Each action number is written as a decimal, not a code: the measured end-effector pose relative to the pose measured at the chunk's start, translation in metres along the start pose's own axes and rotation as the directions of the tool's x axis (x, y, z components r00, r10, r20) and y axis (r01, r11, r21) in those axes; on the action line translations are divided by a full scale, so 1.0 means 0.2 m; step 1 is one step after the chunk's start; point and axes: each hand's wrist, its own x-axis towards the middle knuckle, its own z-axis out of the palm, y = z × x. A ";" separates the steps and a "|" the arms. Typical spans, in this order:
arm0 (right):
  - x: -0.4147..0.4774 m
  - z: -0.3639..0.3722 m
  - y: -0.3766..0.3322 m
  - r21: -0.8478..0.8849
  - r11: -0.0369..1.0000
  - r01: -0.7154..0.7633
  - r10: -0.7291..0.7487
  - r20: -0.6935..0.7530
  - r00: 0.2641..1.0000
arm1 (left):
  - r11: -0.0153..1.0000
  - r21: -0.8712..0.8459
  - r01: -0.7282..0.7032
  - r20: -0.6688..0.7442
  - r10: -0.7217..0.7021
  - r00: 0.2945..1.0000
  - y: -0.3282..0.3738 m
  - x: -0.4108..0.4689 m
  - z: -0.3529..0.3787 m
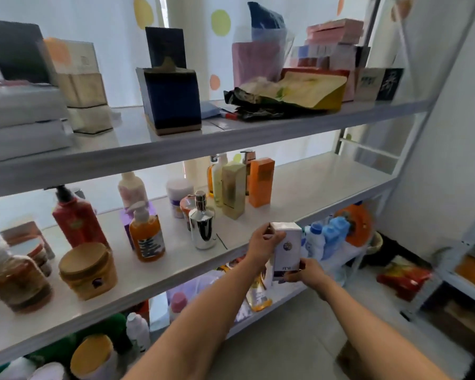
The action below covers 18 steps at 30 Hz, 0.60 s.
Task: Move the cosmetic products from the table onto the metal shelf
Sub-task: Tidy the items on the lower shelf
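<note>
A: Grip state, quick?
B: Left hand point(266, 241) pinched the top of the white box point(287, 250), and right hand point(309, 272) clasped its bottom. The box was upright and in the air, just in front of the middle tier's lip on the metal shelf point(327, 182), not set down yet
A: Best way in?
B: My call was to lift it over the lip and aim for 1 o'clock of the box, where bare board showed. The silver pump bottle point(202, 223) stood near at 10 o'clock, so steer clear of it. Farther back at 11 stood the gold box point(233, 192) and the orange box point(261, 182). Land the base flat on their right side and release the top hand last
</note>
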 end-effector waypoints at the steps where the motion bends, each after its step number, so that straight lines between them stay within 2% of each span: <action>1: 0.09 -0.04 -0.02 -0.010 1.000 0.010 -0.010 -0.018 1.000 | 1.000 0.002 -0.007 -0.016 0.007 1.000 0.00 0.10 0.02; 5: 0.41 -0.20 -0.11 -0.061 0.998 0.022 -0.026 -0.056 0.998 | 0.998 -0.053 -0.037 -0.039 0.035 0.999 0.02 0.45 0.07; 9: 0.66 -0.28 -0.20 -0.122 0.991 0.054 -0.062 -0.062 0.996 | 0.994 -0.007 -0.111 -0.071 0.110 0.991 0.06 0.70 0.10; 13: 0.89 -0.33 -0.24 -0.091 0.995 0.039 -0.042 -0.031 0.999 | 0.995 0.002 -0.101 -0.125 0.101 0.987 0.07 0.86 0.12; 18: 1.14 -0.36 -0.28 -0.152 0.986 0.066 -0.061 0.036 0.998 | 0.997 0.002 -0.071 -0.233 0.069 0.970 0.03 1.02 0.12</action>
